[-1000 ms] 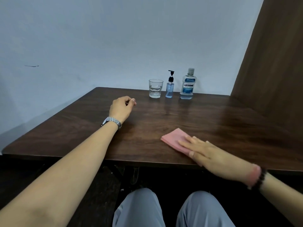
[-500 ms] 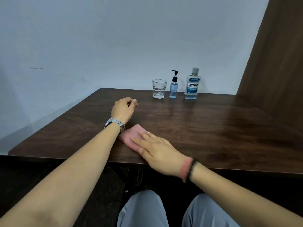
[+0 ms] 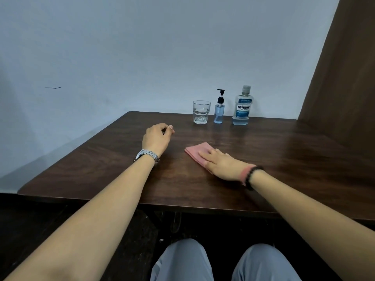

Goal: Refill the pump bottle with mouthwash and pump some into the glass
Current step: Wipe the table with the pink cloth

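Dark wood-grain table (image 3: 263, 159) with a smooth, faintly glossy finish, catching soft reflections. Clear, shiny glass (image 3: 201, 112) with a thick base. Transparent blue-tinted plastic pump bottle (image 3: 219, 113) topped by a black plastic pump. Clear glossy plastic mouthwash bottle (image 3: 243, 107) bearing a smooth printed label and a pale cap. Soft matt pink cloth (image 3: 197, 152), folded flat. Polished metal link watch (image 3: 146, 155); dark glossy bead bracelet (image 3: 251, 176). Matt painted wall (image 3: 142, 47).
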